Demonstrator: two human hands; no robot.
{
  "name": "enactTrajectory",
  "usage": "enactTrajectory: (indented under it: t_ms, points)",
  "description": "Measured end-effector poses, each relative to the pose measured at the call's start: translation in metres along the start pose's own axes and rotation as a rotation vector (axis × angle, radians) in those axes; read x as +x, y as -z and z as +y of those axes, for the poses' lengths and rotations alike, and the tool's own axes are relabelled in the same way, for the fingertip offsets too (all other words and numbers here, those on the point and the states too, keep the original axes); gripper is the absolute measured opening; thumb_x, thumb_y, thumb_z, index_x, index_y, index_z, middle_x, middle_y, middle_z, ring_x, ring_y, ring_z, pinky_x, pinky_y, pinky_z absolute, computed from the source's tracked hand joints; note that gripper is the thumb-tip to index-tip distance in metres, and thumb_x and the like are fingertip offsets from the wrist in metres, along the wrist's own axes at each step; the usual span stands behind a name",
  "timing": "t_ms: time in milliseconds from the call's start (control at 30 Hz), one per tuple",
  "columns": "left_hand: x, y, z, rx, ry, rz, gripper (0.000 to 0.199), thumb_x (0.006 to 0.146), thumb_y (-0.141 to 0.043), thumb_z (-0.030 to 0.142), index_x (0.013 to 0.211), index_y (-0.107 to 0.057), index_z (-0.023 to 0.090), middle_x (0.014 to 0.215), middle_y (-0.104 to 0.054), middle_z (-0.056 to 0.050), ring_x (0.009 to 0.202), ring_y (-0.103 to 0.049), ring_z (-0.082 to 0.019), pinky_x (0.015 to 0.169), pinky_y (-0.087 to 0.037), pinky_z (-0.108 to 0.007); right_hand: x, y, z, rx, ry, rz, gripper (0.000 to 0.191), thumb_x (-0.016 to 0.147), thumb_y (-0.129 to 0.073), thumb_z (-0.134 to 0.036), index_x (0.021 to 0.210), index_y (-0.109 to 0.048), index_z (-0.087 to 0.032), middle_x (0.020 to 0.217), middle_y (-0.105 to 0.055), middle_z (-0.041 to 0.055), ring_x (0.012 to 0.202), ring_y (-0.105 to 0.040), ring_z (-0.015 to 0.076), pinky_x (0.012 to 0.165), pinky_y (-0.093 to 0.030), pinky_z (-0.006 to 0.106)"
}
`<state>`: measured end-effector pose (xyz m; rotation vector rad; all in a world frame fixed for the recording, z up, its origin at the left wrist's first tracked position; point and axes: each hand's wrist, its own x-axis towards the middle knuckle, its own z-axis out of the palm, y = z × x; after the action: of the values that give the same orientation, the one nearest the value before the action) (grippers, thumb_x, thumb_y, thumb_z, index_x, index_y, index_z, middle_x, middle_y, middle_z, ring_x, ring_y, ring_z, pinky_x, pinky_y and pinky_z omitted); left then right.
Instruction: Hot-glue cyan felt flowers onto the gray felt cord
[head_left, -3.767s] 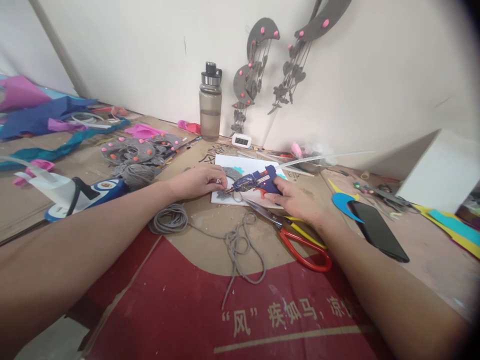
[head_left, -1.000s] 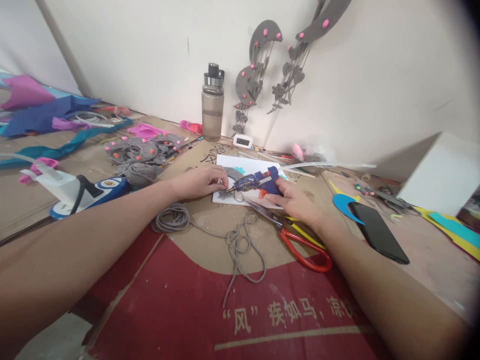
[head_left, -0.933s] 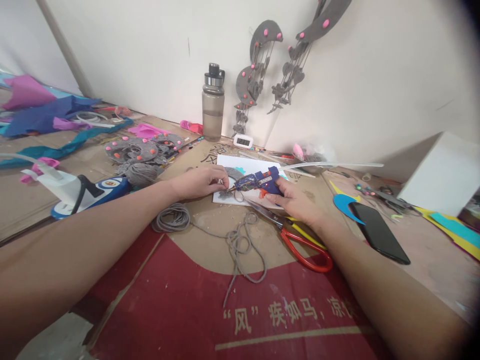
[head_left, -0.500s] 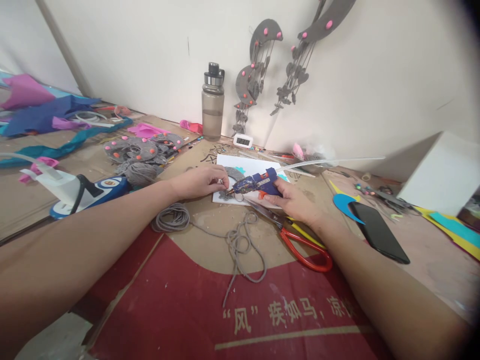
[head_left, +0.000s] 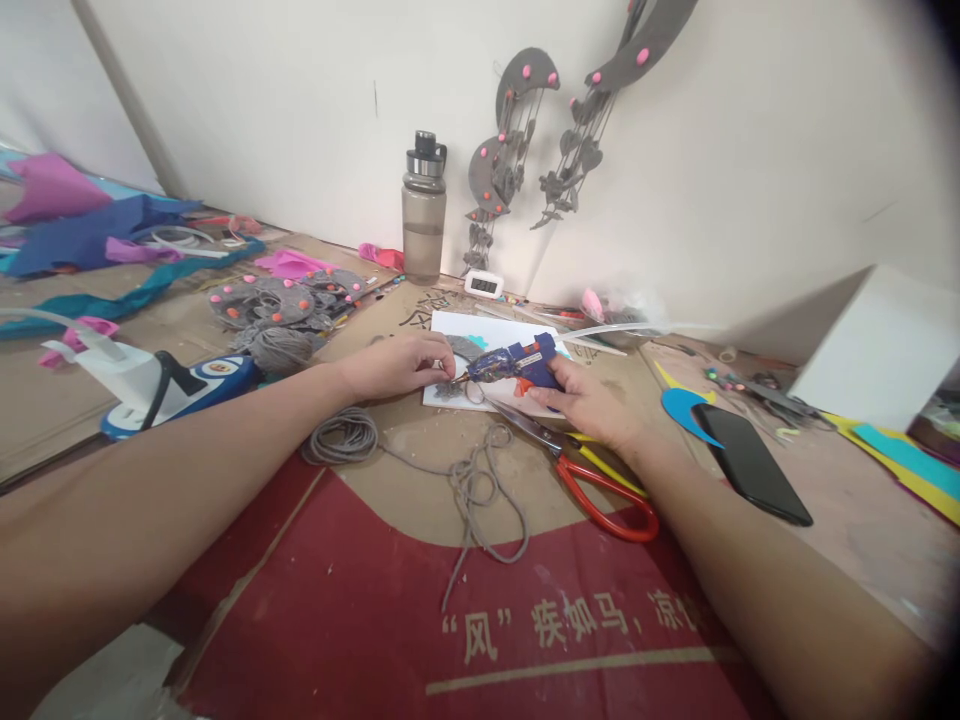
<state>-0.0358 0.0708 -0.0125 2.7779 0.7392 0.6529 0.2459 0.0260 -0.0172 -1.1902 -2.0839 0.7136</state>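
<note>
My right hand [head_left: 589, 400] is wrapped round the handle of a blue hot glue gun [head_left: 517, 360], with a clear glue stick [head_left: 600, 330] poking out of its back. The nozzle points left, close to my left fingertips. Pinched together, the fingers of my left hand [head_left: 401, 366] are at a grey piece [head_left: 469, 346] on a white sheet [head_left: 517, 328]; what lies between them is hidden. Red-handled scissors [head_left: 600, 500] lie under and beside my right hand, next to a yellow-handled tool [head_left: 604, 462]. Grey cord [head_left: 487, 490] trails in loops from a coil [head_left: 341, 436].
Behind stand a water bottle [head_left: 424, 215] and a small digital clock [head_left: 484, 284]. Grey crescent hangings [head_left: 525, 80] are on the wall. A phone [head_left: 754, 465] lies right; a power strip with a white plug [head_left: 135, 375], grey decorated pieces [head_left: 262, 300] and coloured scraps [head_left: 97, 230] are left.
Both hands and the glue gun keep nearly the same place over the white sheet. The whole view has shifted slightly.
</note>
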Motion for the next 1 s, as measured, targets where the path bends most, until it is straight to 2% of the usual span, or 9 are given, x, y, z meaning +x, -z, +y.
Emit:
enactTrajectory:
  t_ms: [133,333,600,1000]
  points:
    - [0.0005,0.0,-0.0006,-0.001,0.0,0.002,0.017,0.086,-0.048,0.027,0.086,-0.063,0.018,0.092,-0.061,-0.004,0.084,-0.056,-0.014,0.079,-0.041,-0.026,-0.0008,-0.003,-0.004,-0.038,0.002,-0.007,0.044,0.082,-0.055,-0.03,0.125,-0.05,-0.023,0.121,-0.059,0.0032,0.11,-0.054,0.0219,0.101,-0.039,0.041]
    - [0.0003,0.0014,0.0017,-0.005,0.016,-0.001,0.019,0.087,-0.047,0.028,0.087,-0.064,0.019,0.092,-0.061,-0.004,0.085,-0.056,-0.015,0.079,-0.041,-0.026,-0.0017,-0.0028,-0.0054,-0.086,0.013,-0.016,0.047,0.083,-0.054,-0.036,0.128,-0.047,-0.025,0.126,-0.056,0.0036,0.113,-0.053,0.0233,0.102,-0.038,0.042]
    - [-0.0002,0.0009,0.0017,-0.001,0.017,0.0,0.02,0.087,-0.048,0.029,0.087,-0.065,0.019,0.092,-0.061,-0.005,0.085,-0.056,-0.015,0.08,-0.04,-0.026,-0.0013,0.0025,-0.0069,-0.153,0.006,-0.02,0.043,0.081,-0.055,-0.028,0.124,-0.05,-0.023,0.124,-0.058,0.0036,0.112,-0.053,0.0243,0.101,-0.039,0.044]
    - [-0.0004,0.0008,0.0008,0.001,0.013,-0.004,0.019,0.086,-0.048,0.029,0.086,-0.064,0.019,0.093,-0.061,-0.005,0.084,-0.056,-0.015,0.08,-0.041,-0.026,-0.001,0.005,-0.0067,-0.127,0.004,-0.027,0.04,0.08,-0.056,-0.031,0.119,-0.054,-0.026,0.12,-0.06,0.001,0.11,-0.055,0.0247,0.098,-0.041,0.042]
